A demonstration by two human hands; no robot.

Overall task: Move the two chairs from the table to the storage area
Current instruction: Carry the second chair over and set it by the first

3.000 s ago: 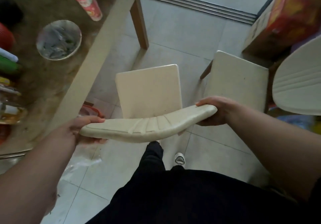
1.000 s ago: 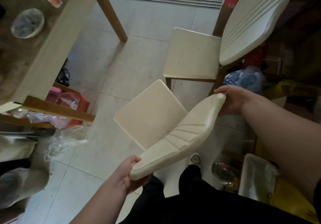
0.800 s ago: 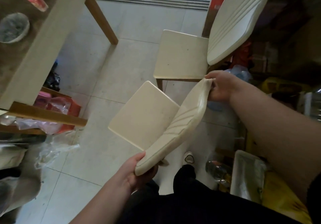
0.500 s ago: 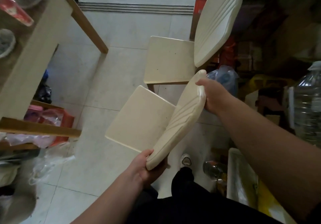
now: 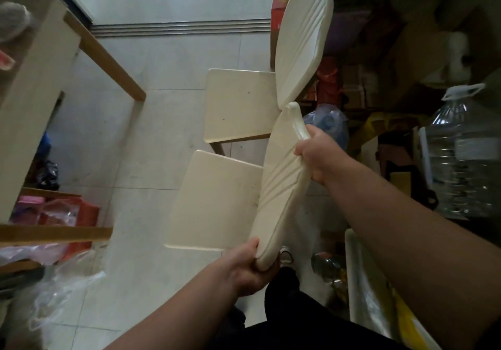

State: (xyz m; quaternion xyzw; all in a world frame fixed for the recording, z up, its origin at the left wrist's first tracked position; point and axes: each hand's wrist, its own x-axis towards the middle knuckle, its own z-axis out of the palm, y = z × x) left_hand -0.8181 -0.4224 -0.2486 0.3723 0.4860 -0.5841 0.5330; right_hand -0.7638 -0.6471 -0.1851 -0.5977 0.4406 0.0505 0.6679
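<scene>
I hold a cream chair (image 5: pixel 217 200) by its ribbed backrest. My left hand (image 5: pixel 249 265) grips the near end of the backrest, and my right hand (image 5: pixel 317 157) grips its far end. The chair's square seat points left, towards the table. Directly beyond it stands a second cream chair (image 5: pixel 238 105), facing the same way, its backrest up against the stored boxes. The far tip of the held backrest nearly touches the second chair's backrest. The legs of the held chair are hidden under its seat.
The wooden table (image 5: pixel 40 83) with its leg runs along the left, with bags and red items beneath it. To the right are stacked boxes (image 5: pixel 352 83), a large clear water bottle (image 5: pixel 463 154), a blue plastic bag (image 5: pixel 328 121) and a white tray (image 5: pixel 366 290). Pale floor tiles lie between.
The held chair has turned clockwise from facing away from me to side-on, and moved right towards the second chair. Both hands have kept their grip on the backrest.
</scene>
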